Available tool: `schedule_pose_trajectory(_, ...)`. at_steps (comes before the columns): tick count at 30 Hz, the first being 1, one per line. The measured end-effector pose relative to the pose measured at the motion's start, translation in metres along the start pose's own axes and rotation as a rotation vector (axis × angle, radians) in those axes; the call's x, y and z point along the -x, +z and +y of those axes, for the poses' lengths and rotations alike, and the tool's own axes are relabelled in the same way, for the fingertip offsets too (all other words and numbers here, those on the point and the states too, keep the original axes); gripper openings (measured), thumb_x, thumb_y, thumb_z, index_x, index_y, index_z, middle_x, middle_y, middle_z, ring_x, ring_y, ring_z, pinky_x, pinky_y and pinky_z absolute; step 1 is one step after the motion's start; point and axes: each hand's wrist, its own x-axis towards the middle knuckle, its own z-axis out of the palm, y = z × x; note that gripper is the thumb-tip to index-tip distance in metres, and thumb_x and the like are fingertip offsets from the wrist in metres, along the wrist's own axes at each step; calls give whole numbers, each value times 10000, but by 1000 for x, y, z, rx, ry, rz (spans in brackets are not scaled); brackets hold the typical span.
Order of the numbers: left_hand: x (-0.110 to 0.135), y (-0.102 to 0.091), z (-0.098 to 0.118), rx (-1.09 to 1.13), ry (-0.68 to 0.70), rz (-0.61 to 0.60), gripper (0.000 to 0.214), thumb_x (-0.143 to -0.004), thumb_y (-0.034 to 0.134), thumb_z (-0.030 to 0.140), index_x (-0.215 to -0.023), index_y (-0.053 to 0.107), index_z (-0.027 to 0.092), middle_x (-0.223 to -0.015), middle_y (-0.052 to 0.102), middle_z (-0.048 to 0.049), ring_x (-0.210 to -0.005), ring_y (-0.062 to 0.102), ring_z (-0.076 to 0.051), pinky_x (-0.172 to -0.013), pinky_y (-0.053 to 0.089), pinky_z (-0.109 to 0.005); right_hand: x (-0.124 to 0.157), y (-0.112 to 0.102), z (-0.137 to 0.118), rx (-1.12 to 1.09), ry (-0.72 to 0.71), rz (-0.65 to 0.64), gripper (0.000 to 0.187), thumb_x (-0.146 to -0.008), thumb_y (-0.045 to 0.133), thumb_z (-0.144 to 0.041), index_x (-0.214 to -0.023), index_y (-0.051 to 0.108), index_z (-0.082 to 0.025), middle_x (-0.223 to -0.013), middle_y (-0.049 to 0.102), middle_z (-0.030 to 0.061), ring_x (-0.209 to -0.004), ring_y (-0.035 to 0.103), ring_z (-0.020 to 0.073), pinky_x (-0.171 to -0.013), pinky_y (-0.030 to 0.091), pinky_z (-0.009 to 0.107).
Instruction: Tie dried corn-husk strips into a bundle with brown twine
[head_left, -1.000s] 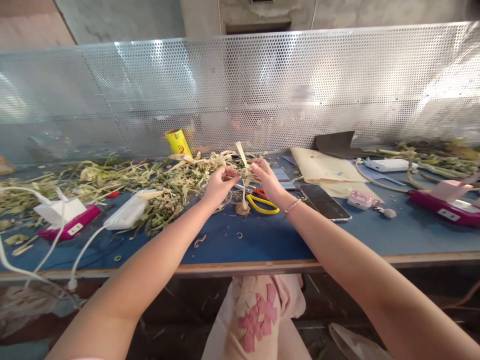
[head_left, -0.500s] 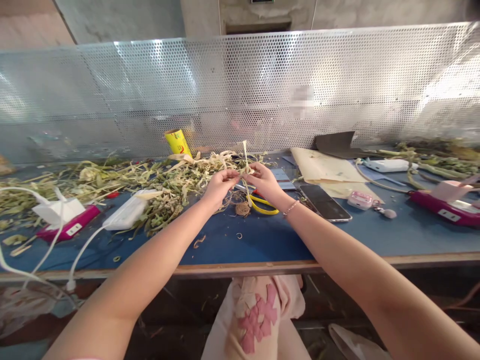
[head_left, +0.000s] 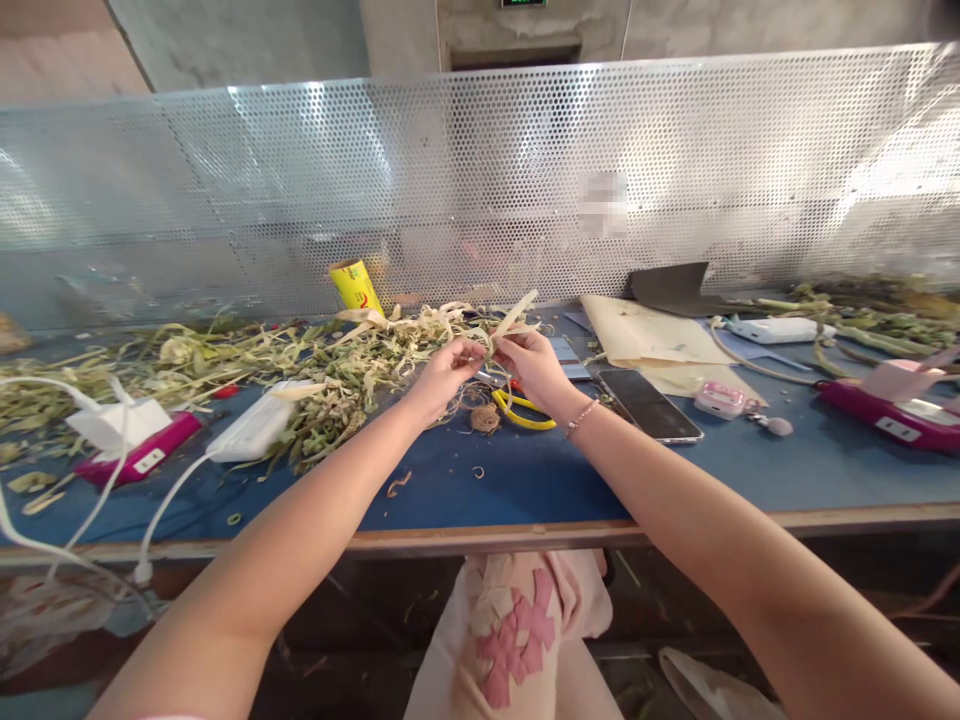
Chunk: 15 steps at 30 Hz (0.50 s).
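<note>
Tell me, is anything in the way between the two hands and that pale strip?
Nothing visible. The left hand and right hand both pinch the pale strip at their fingertips, above the blue table; the twine ball lies below, apart.

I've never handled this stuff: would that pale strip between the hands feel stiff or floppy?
Probably light and springy: the strip juts out beyond the left hand and right hand without drooping. Likely bendable too, since similar strips in the pile curl and tangle.
</note>
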Motion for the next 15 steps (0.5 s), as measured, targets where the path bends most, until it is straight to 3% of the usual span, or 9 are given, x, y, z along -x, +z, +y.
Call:
schedule_pose_trajectory(5,3,3,5,-124,36,20,197,-636,658,218,-816,587,178,-800,573,-3,-690,513,-101,-683,421,-257,-2,-3,3,73,-86,52,330,-592,645,-184,-839,430,-220,-666,556,-65,-632,556,83,-645,462,249)
schedule_pose_trajectory(8,4,4,6,-203,45,44,239,-601,698,291,-747,553,169,-759,565,3,-606,478,-88,-598,395,-246,-1,-3,3,164,-135,28,367,-582,641,-153,-872,425,-216,-624,548,-76,-599,533,79,-614,433,235)
schedule_pose_trajectory(11,4,6,6,-230,48,103,218,-610,684,285,-665,510,165,-662,528,23,-569,449,-82,-575,366,-239,1,-1,3,169,-103,-18,374,-589,637,-160,-892,423,-210,-625,546,-73,-606,536,83,-615,427,239)
schedule_pose_trajectory(15,5,5,7,-223,45,135,157,-646,644,259,-674,519,168,-628,506,33,-580,455,-86,-590,362,-236,2,2,3,136,-33,13,345,-617,634,-212,-871,402,-216,-642,535,-73,-618,551,87,-613,437,244)
